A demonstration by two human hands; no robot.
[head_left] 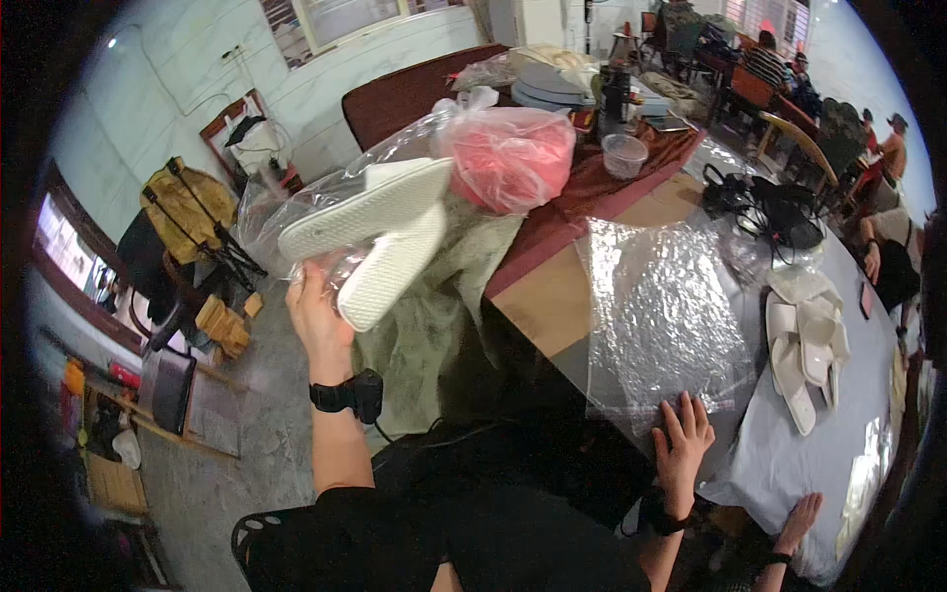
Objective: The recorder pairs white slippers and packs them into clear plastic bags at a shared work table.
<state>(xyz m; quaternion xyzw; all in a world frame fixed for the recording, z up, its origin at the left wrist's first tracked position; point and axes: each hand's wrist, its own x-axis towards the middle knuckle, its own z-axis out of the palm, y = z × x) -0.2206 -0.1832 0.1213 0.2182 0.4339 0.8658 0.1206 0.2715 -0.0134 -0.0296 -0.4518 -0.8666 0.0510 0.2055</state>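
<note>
My left hand (318,318) is raised to the left of the table, gripping a clear plastic bag (296,202) with a pair of white slippers (380,232) inside. My right hand (684,436) lies flat, fingers spread, on the near edge of a sheet of bubble wrap (663,311) spread over the table (541,301). A black band sits on each wrist. Several more white slippers (809,340) lie loose on the grey cloth to the right of the bubble wrap.
A pink bundle in clear plastic (513,153), a plastic cup (624,155), stacked plates (547,89) and black cables (764,202) sit farther back. Another person's hand (801,518) rests at the table's lower right edge. People sit at the back right. A tripod (212,237) stands left.
</note>
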